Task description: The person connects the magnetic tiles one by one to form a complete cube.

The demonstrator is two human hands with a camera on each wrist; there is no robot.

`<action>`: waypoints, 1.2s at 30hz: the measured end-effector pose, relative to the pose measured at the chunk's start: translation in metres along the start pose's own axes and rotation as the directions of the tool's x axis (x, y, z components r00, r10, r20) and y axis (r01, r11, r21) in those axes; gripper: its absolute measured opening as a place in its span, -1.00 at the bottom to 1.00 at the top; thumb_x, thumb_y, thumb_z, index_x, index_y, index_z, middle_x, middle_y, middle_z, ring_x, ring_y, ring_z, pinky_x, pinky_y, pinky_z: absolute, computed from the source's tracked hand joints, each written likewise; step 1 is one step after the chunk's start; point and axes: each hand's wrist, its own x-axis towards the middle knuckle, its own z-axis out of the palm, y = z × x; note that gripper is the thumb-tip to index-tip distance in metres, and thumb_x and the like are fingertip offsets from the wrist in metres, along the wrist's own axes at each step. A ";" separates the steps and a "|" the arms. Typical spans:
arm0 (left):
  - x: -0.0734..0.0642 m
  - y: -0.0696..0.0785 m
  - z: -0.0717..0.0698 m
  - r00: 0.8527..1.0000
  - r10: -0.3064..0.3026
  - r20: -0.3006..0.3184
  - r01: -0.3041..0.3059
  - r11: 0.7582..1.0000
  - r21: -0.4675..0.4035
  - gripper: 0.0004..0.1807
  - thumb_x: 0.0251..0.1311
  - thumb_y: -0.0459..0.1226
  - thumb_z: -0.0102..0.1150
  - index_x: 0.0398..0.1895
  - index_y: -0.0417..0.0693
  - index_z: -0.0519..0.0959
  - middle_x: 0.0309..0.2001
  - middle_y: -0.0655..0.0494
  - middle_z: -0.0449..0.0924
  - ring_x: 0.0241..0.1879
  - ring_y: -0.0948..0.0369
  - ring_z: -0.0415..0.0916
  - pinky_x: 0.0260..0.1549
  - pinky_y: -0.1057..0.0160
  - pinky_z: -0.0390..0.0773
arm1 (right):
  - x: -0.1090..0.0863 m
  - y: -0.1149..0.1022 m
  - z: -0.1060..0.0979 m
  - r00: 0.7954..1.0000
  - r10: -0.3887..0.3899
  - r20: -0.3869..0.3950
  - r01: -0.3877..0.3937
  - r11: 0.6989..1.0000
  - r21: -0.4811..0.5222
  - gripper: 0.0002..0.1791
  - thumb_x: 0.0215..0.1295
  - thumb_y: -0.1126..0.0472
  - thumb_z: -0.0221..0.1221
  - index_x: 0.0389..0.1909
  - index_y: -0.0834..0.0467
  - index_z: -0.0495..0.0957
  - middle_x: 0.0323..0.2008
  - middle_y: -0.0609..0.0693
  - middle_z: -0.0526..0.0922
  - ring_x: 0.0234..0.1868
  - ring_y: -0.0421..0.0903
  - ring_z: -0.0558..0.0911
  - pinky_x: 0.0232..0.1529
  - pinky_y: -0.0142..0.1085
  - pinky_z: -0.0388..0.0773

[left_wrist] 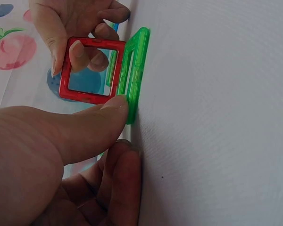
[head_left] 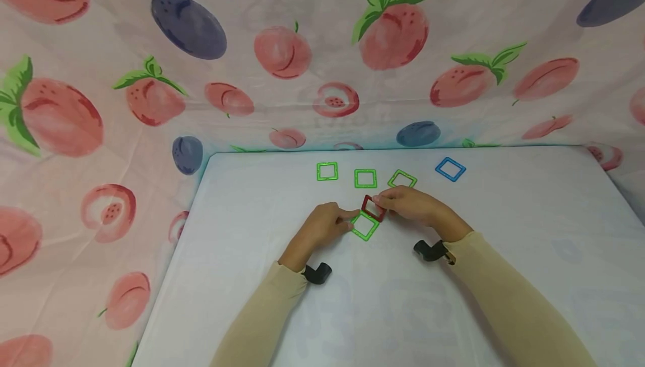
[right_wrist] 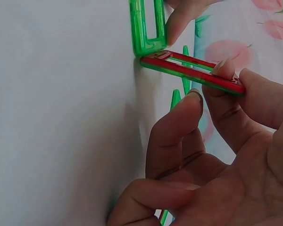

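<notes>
A green square tile (head_left: pixel 364 226) lies flat on the white table (head_left: pixel 504 232). My left hand (head_left: pixel 347 222) holds its near corner, with the thumb (left_wrist: pixel 85 127) pressed on the green tile (left_wrist: pixel 134 70) and a curled forefinger beside it. My right hand (head_left: pixel 384 203) pinches a red square tile (head_left: pixel 373 208) between thumb and fingers. It holds the tile tilted up, with one edge against the green tile's far edge. In the right wrist view the red tile (right_wrist: pixel 193 70) meets the green tile (right_wrist: pixel 146 28) at a corner. The red tile (left_wrist: pixel 92 70) stands out from the table.
Three more green square tiles (head_left: pixel 327 171) (head_left: pixel 365 178) (head_left: pixel 402 179) and a blue one (head_left: pixel 450 168) lie in a row near the table's far edge. A fruit-print cloth (head_left: pixel 151 75) hangs behind and to the left of the table.
</notes>
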 end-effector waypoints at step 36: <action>0.002 0.001 -0.001 1.000 -0.013 0.007 0.013 1.000 -0.014 -0.59 0.34 -0.20 0.33 0.24 0.26 0.62 -0.48 0.13 0.48 -0.45 0.23 0.27 -0.45 0.33 0.28 | -0.001 0.007 -0.010 1.000 -0.010 0.024 0.010 1.000 -0.007 -0.58 0.43 -0.15 0.21 -0.09 0.13 0.76 -0.19 0.06 0.56 -0.03 0.03 0.44 -0.08 -0.14 0.36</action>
